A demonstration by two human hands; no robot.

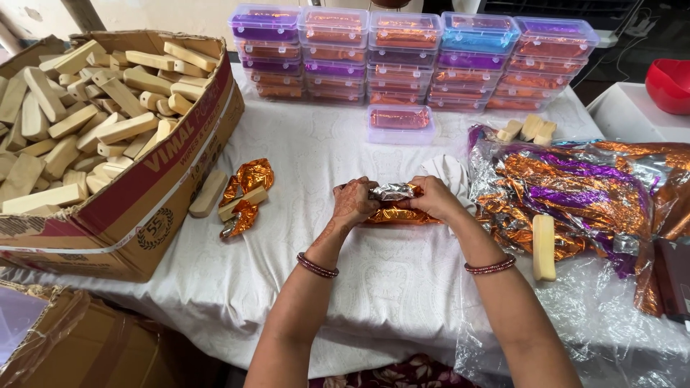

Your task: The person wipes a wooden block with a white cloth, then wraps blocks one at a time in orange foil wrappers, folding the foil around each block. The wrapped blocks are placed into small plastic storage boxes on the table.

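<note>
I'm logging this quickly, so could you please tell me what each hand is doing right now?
Left hand: closed on the foil-wrapped bar, at its left end.
Right hand: closed on the same bar, at its right end.

I am keeping the carton [115,208] of bars on the table's [388,287] left edge, with the stacked boxes [410,61] lining its far edge — one single box [400,123] sitting just before them. The foil heap [575,194] is lying along the right edge, a loose bar [543,246] resting on it — my hands [392,201] are meeting mid-table between carton and heap.
</note>
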